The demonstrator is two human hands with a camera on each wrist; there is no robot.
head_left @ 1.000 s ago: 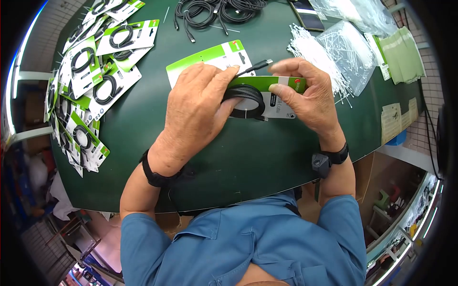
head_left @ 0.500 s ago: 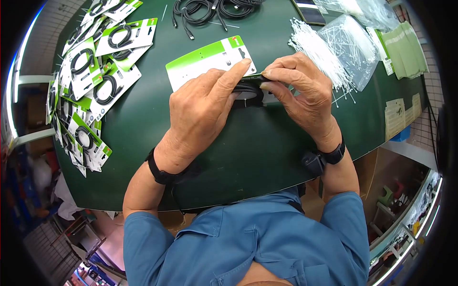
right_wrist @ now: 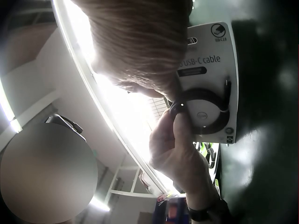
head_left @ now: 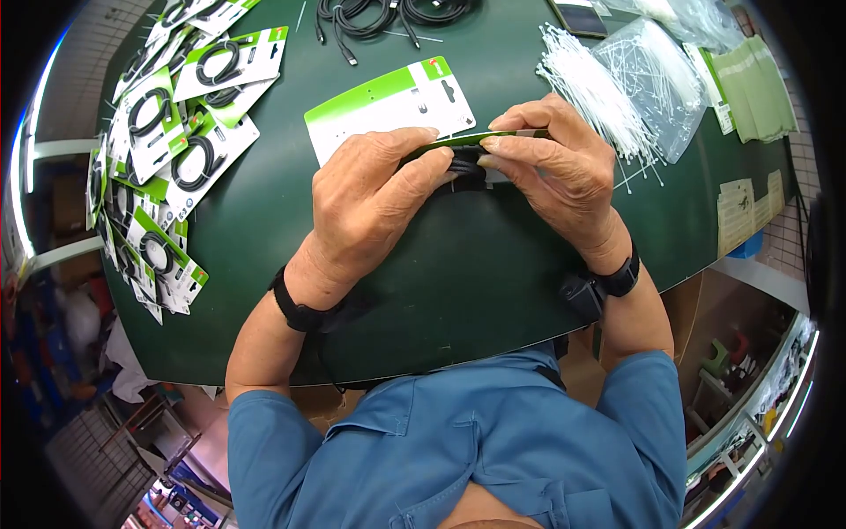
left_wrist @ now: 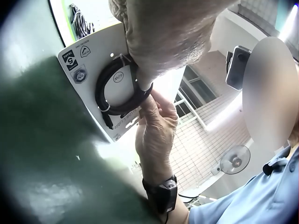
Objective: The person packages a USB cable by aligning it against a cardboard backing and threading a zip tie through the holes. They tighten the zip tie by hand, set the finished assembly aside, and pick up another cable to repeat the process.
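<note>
A printed retail card point(left_wrist: 88, 60) with "USB-C cable" text stands on its edge between both hands, its green top edge point(head_left: 467, 138) toward the head camera. A coiled black cable point(right_wrist: 217, 123) is tied to the card's printed face. My left hand point(head_left: 370, 189) pinches the card and coil from the left, thumb on the cable near the top edge. My right hand point(head_left: 560, 154) pinches the upper edge on the other side with thumb and fingertips, close to the left thumb. The cable's upper end is hidden by the fingers.
Another green-and-white card point(head_left: 388, 106) lies flat just beyond the hands. Carded cables point(head_left: 176, 159) are piled at left. Loose black cables point(head_left: 370, 18) lie at the back. White ties point(head_left: 590, 84), a clear bag of ties point(head_left: 656, 88) and green cards point(head_left: 749, 88) are at right.
The card has tilted from face-visible to nearly edge-on. The right fingers have closed over the plug that stuck out above it. The left index finger reached forward, then drew back.
</note>
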